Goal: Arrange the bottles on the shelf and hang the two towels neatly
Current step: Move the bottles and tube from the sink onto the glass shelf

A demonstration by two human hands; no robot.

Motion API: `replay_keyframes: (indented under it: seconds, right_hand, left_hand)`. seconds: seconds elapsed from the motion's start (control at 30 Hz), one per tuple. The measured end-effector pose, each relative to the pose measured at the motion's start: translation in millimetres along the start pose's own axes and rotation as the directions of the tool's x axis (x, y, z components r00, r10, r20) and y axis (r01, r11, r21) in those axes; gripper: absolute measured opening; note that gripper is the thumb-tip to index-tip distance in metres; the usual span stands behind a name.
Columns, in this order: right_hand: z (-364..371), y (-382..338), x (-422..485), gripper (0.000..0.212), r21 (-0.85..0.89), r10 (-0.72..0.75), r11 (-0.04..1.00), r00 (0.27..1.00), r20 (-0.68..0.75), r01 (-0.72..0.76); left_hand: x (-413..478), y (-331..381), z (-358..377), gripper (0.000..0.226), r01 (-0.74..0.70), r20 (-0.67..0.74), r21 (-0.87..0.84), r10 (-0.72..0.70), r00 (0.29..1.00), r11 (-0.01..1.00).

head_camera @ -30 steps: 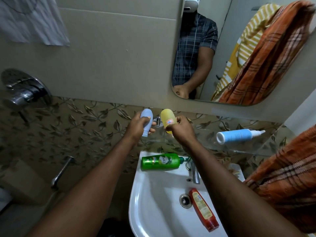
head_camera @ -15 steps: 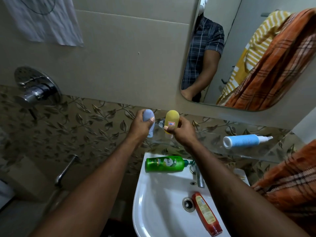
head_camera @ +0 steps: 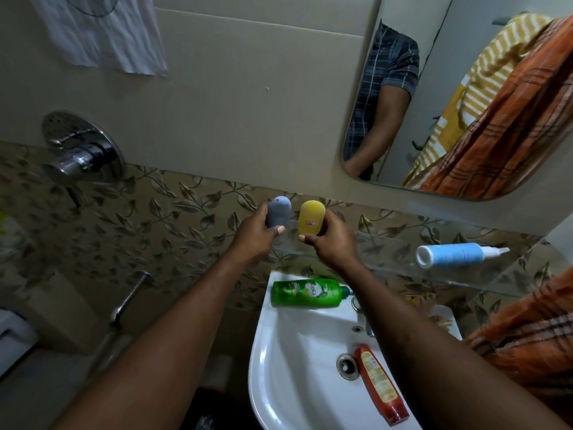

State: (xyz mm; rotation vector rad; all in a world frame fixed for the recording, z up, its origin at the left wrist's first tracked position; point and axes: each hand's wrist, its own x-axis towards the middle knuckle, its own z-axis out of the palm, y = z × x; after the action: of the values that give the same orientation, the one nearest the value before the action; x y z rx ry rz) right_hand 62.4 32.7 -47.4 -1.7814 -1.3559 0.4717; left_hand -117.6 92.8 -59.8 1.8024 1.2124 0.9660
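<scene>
Bottles were being handled two at once above the sink. A grey-blue bottle was gripped in the left hand and a yellow bottle in the right hand. Both were held upright, side by side and just apart, over the end of the glass shelf that sat above the sink's back left corner. Fingers were wrapped round the lower part of each bottle with a thumb pressed across the front, so both hands were clamped tight. They were probably held upright so the bases could be set flat on the glass. Whether the bases were touching the shelf couldn't be told, since they were hidden behind the hands.

Both forearms were stretched out over the sink and angled in toward each other, with the wrists raised a bit.

Plenty was judged to be left to do. A pale blue spray bottle was lying on its side on the shelf, above the sink's right side. A green bottle was laid flat across the sink's back rim, and a red bottle was lying in the sink, right beside the drain. An orange towel was bunched up to the right of the sink, not hung neatly at all.
</scene>
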Motion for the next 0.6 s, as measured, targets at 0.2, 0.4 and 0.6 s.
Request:
replay_keyframes:
  seconds: [0.2,0.4,0.6]
  right_hand:
    - [1.8,-4.1,-1.0,0.052,-0.034,0.012,0.999,1.0,-0.002,-0.012]
    - [3.6,-9.1,-0.8,0.051,-0.032,0.03,0.999,0.999,0.015,-0.03]
    - [8.4,-12.2,0.8,0.047,-0.047,0.03,0.998,0.999,0.017,-0.029]
  left_hand:
    - [-1.6,1.4,-8.2,0.05,0.025,-0.092,0.034,-0.022,0.995,0.999]
    - [-1.1,-2.5,-7.4,0.045,0.056,-0.097,0.039,-0.052,0.994,0.998]
    - [-3.7,-2.4,-5.8,0.044,0.043,-0.118,0.063,-0.035,0.992,0.997]
